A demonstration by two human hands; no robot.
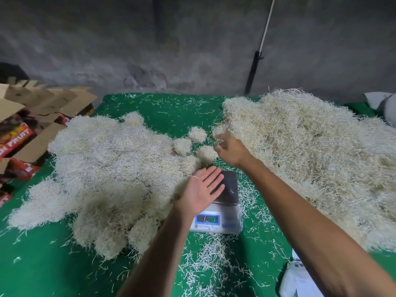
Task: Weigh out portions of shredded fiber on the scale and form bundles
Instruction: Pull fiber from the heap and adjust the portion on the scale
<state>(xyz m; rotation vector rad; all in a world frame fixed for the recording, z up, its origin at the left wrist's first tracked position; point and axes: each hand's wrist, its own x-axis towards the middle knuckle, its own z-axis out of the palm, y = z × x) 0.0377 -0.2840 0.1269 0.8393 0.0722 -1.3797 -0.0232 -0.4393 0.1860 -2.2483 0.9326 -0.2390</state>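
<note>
1. The green worktop [53,264] carries two big masses of shredded fiber: a loose heap [310,157] on the right, and a pile of formed bundles [102,174] on the left, with stray strands scattered between them.

2. Judging by the layout, the step in hand is fetching a fresh portion. The scale [222,202] sits between the two masses, and what shows of its dark platter is bare.

3. The right hand [230,150] reaches to the near edge of the loose heap, fingers curled towards a tuft [218,130]; whether it grips any fiber I cannot tell. The left hand [203,189] hovers flat over the platter, palm up, fingers straight, holding nothing.

4. The next move calls for pulling a modest tuft free, setting it on the platter clear of the left hand, then reading the display. The fiber tangles, so a pull may drag extra strands along.

5. Three small round bundles [197,135] lie apart beyond the scale.

6. Writing: the red cartons [15,136] at left show letters that look like "FRUIT"; the scale's display is too blurred to read.
</note>
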